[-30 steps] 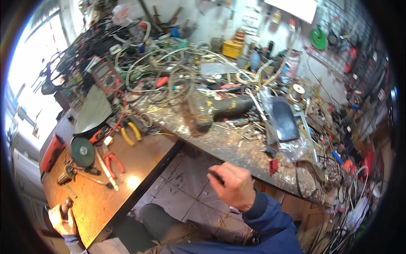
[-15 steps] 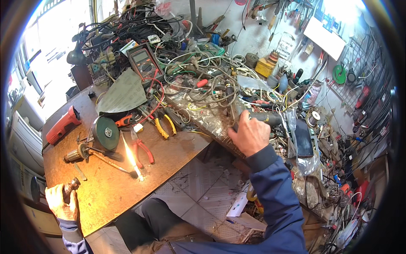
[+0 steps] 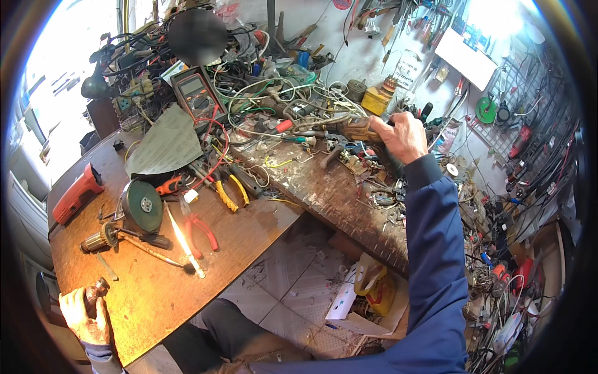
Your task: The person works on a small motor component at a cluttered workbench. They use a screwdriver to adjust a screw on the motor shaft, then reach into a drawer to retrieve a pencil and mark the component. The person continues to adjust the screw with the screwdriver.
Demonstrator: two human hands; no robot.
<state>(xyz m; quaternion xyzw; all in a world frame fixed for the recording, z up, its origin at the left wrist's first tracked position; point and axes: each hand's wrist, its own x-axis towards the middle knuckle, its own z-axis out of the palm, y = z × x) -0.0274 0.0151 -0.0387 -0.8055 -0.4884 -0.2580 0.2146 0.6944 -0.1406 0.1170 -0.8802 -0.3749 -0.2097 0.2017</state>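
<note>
At the near left edge of the brown table (image 3: 159,305), my left hand (image 3: 81,318) is closed around a small brownish metal piece (image 3: 96,290) with a knobbed end. My right hand (image 3: 405,138) reaches over the cluttered bench at the back. Its fingers are closed on a worn brown and dark power tool (image 3: 360,129), whose exact kind I cannot make out; the palm hides part of it. Closest to my left hand lie a thin flat strip (image 3: 107,268) and a motor armature (image 3: 99,240). Behind them stands a dark green grinding disc (image 3: 144,204).
A red tool housing (image 3: 78,198), red-handled pliers (image 3: 202,230), yellow-handled pliers (image 3: 226,193) and a grey sheet (image 3: 165,146) lie on the table. A bright narrow streak (image 3: 184,240) glows there. A multimeter (image 3: 198,93) leans by tangled cables. Below sits an open box (image 3: 374,321).
My right hand has moved back and to the right with the power tool, baring some of the bench's front part. My left hand keeps its hold on the metal piece. The view has shifted slightly.
</note>
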